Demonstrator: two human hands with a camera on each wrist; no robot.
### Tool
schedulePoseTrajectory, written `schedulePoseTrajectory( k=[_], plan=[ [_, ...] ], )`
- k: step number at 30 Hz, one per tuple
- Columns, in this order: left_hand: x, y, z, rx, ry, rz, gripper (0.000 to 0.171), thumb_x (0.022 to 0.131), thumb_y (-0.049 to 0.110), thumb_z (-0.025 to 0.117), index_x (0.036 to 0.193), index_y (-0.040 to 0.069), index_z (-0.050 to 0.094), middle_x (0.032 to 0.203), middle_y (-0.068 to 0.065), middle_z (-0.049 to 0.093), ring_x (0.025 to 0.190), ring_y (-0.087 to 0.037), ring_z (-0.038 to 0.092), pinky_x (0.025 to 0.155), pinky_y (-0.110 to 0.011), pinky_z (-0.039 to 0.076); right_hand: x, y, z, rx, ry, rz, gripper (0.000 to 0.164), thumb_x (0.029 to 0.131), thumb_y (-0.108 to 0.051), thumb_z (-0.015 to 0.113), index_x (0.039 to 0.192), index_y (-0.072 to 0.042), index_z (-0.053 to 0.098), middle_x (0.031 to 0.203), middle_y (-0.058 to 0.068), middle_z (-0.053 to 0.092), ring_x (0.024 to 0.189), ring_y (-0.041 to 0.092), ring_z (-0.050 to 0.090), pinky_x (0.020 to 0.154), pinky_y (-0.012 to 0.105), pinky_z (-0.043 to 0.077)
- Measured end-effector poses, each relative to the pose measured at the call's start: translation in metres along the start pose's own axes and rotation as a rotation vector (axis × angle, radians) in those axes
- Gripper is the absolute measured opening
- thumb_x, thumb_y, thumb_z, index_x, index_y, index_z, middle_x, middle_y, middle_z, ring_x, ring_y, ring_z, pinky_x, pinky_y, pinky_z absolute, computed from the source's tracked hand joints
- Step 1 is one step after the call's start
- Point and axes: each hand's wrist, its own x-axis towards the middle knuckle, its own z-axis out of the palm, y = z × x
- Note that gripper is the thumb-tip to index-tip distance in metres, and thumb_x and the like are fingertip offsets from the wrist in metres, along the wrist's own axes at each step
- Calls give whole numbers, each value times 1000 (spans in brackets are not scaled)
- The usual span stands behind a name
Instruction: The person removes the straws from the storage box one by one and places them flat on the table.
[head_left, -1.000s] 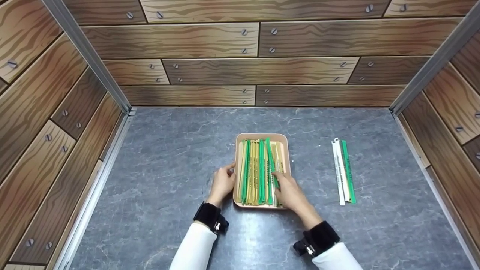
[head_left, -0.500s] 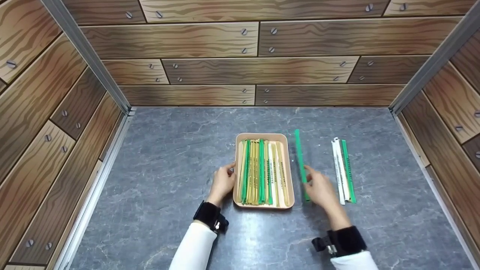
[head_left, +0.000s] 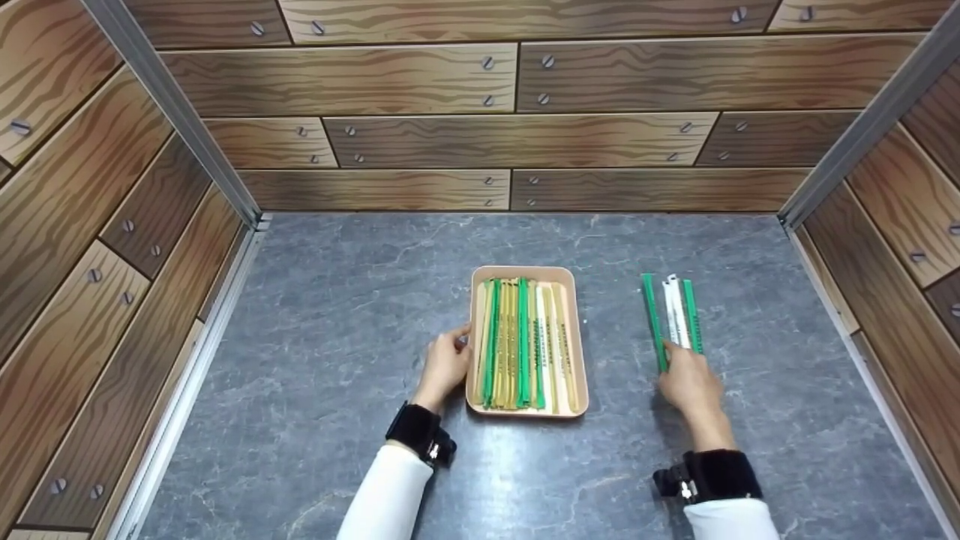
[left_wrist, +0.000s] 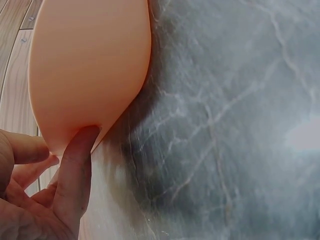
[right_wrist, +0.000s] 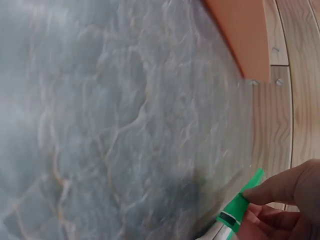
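Observation:
In the head view my right hand [head_left: 691,382] pinches a green wrapped straw [head_left: 651,311] between thumb and fingers, to the left of a small group of white wrapped straws [head_left: 676,315] and another green straw [head_left: 692,315]. The right wrist view shows the near end of the held straw [right_wrist: 235,210], printed with a dark mark. At the left side of a peach-coloured tray [head_left: 475,277], my left hand [head_left: 444,367] grips its edge, thumb on the outer wall [left_wrist: 90,75]. Green, gold and white wrapped straws [head_left: 517,345] lie lengthwise side by side in the tray.
A grey marbled tabletop [head_left: 337,315] lies under everything. Wood-patterned panels [head_left: 420,142] enclose it at the back and both sides, with metal strips along the left and right corners. Each wrist wears a black strap with a camera.
My right hand has lifted the green straw out of the tray and carried it rightward to beside the group of straws. The left hand has stayed on the tray.

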Motion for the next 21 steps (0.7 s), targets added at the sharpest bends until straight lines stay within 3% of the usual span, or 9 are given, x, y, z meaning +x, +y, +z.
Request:
schedulePoseTrajectory(
  k=[10, 16, 21],
  plan=[
    [0, 0, 1, -19, 0, 4, 43, 86, -5, 61, 128, 0, 63, 78, -9, 68, 64, -16, 60, 60, -31, 52, 5, 9, 2, -64, -15, 64, 45, 86, 0, 58, 130, 3, 51, 115, 39, 55, 93, 54, 58, 60, 59, 49],
    [0, -1, 1, -3, 17, 16, 43, 84, -5, 61, 127, 0, 65, 76, -7, 67, 62, -15, 58, 59, -31, 52, 7, 9, -1, -67, -35, 99, 49, 87, 0, 59, 135, 3, 48, 118, 38, 52, 96, 54, 57, 63, 59, 49],
    [0, -1, 0, -7, 1, 8, 44, 85, -4, 60, 128, 1, 64, 77, -7, 67, 60, -15, 57, 57, -30, 51, 7, 0, 0, -61, 29, 105, 52, 88, -1, 61, 138, 1, 48, 122, 34, 46, 96, 55, 56, 65, 63, 48]
  ],
)
